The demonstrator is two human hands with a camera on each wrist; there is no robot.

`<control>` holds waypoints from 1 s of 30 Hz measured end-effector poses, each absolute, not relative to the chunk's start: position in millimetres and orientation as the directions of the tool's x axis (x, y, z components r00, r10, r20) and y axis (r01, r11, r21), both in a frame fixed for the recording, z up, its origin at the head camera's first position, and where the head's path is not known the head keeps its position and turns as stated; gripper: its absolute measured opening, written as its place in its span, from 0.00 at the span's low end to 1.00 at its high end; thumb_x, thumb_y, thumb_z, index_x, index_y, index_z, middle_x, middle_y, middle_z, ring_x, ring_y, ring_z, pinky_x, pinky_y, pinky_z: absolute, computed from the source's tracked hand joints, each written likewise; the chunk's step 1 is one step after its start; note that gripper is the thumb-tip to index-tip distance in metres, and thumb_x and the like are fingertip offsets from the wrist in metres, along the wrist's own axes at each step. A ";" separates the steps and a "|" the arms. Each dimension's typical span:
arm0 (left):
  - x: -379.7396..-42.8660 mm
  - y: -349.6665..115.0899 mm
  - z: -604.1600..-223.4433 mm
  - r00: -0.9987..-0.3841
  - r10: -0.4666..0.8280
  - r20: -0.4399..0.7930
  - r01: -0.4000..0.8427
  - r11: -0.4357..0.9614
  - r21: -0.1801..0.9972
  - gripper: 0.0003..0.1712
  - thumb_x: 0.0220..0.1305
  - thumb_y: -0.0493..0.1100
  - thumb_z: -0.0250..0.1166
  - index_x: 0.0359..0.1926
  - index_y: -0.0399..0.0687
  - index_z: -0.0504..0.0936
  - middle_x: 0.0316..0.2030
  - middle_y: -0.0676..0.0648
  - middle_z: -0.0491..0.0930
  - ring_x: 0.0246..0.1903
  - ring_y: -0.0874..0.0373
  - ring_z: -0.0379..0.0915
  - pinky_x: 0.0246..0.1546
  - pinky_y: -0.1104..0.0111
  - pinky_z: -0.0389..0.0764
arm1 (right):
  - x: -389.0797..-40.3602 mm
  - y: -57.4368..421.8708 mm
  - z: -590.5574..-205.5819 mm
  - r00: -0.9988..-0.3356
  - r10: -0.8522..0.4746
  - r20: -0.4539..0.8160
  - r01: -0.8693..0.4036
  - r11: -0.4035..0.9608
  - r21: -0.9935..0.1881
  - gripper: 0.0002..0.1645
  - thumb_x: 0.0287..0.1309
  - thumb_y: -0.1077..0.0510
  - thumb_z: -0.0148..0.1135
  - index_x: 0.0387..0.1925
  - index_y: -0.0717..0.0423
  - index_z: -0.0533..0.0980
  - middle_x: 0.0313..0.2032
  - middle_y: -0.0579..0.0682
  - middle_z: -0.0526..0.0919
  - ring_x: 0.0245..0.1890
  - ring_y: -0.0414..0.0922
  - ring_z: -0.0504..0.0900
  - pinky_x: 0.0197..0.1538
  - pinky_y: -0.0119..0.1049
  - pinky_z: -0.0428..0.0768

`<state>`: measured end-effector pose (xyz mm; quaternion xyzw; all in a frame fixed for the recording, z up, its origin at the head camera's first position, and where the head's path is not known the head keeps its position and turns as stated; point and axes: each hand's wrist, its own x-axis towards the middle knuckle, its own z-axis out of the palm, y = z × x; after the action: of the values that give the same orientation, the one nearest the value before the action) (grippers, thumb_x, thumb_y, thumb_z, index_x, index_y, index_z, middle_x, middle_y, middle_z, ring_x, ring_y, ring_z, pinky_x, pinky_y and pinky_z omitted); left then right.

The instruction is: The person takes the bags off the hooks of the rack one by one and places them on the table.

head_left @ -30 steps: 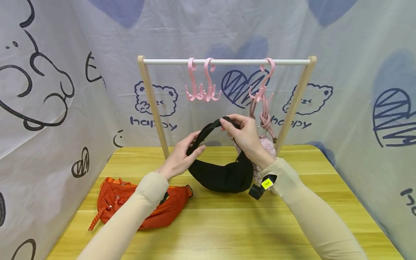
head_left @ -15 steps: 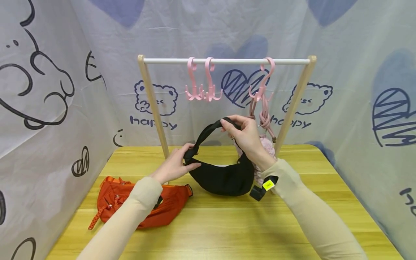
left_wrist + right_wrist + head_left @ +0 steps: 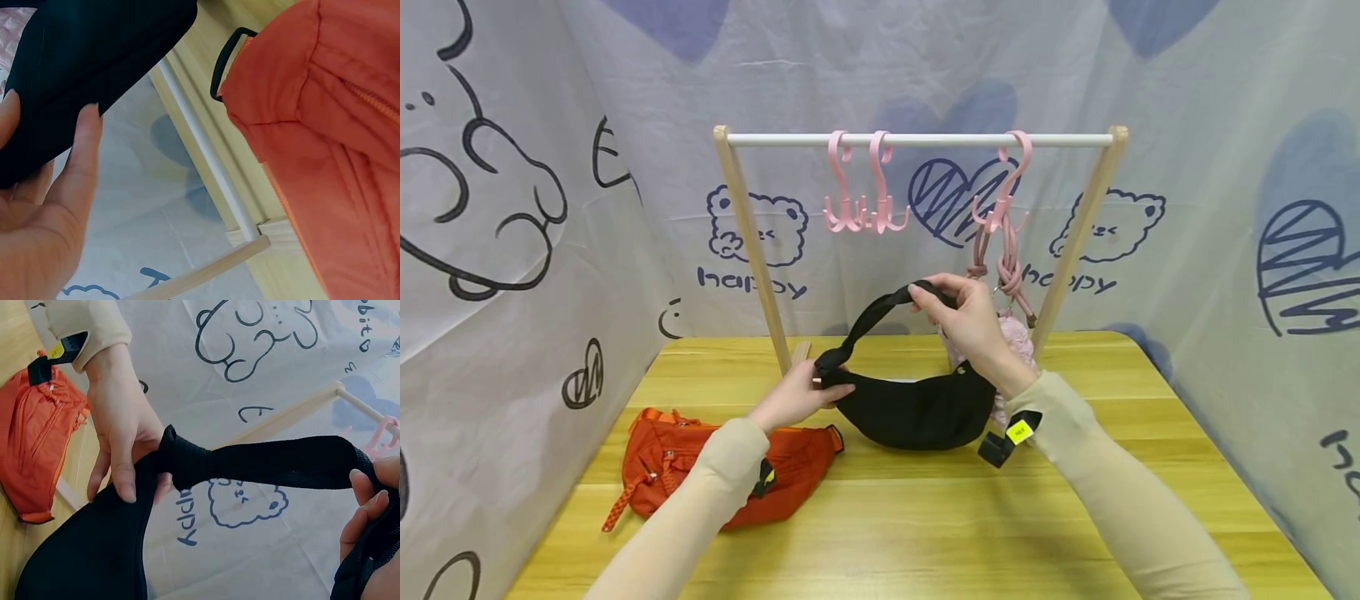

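L hand (image 3: 793, 397) grips blk bag (image 3: 917, 412) nr knot (image 3: 831, 360), thumb in front; R hand (image 3: 968, 321) pinches strap (image 3: 874, 315) nr top. Bag hangs between hands; table (image 3: 925, 533) contact unclear. Red bag (image 3: 790, 483) nr L hand; pink hooks (image 3: 882, 200) above. Step, prob.: arranging strap. Next calls for firm R pinch, strap arched open.

black and orange before a pale printed cloth (image 3: 820, 87)

the black bag (image 3: 917, 417) and its strap (image 3: 874, 315) are plain. the other bag (image 3: 801, 479) is orange-red. the sleeves (image 3: 1120, 483) are cream, the hooks (image 3: 881, 212) pink, the cords (image 3: 1009, 265) dusty pink, the rail (image 3: 955, 140) white and the posts (image 3: 752, 242) pale wood. the table (image 3: 925, 533) has yellow wood grain. on the cloth are blue hearts (image 3: 950, 196), bears (image 3: 1116, 229) and black line drawings (image 3: 466, 37).
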<state>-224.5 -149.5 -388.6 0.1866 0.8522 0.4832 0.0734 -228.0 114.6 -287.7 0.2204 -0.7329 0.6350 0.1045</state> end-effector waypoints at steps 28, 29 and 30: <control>-212.6 -177.4 -396.8 -0.902 0.425 0.071 0.286 0.467 0.837 0.26 0.68 0.44 0.67 0.64 0.38 0.78 0.59 0.38 0.82 0.55 0.48 0.80 0.56 0.56 0.80 | -217.4 133.9 -316.2 -0.810 -0.309 0.498 -0.579 0.552 -0.600 0.11 0.64 0.55 0.68 0.43 0.58 0.84 0.33 0.52 0.87 0.26 0.43 0.77 0.31 0.31 0.77; -212.3 -177.9 -396.7 -0.906 0.418 0.063 0.275 0.470 0.839 0.25 0.67 0.45 0.68 0.61 0.40 0.79 0.55 0.39 0.84 0.52 0.50 0.80 0.53 0.58 0.80 | -217.5 133.4 -316.9 -0.800 -0.324 0.505 -0.591 0.568 -0.572 0.11 0.64 0.55 0.68 0.43 0.58 0.84 0.33 0.52 0.88 0.27 0.43 0.78 0.33 0.32 0.77; -211.8 -177.9 -396.5 -0.909 0.413 0.056 0.265 0.469 0.842 0.23 0.67 0.46 0.68 0.59 0.41 0.81 0.54 0.41 0.84 0.50 0.51 0.79 0.52 0.59 0.79 | -218.0 133.2 -317.9 -0.790 -0.339 0.510 -0.602 0.585 -0.543 0.11 0.64 0.55 0.68 0.42 0.59 0.84 0.33 0.52 0.88 0.28 0.43 0.78 0.35 0.33 0.77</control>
<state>-211.8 -177.9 -396.5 0.1985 0.8536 0.4754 0.0779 -218.0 133.2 -317.9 0.2698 -0.8721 0.3668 0.1791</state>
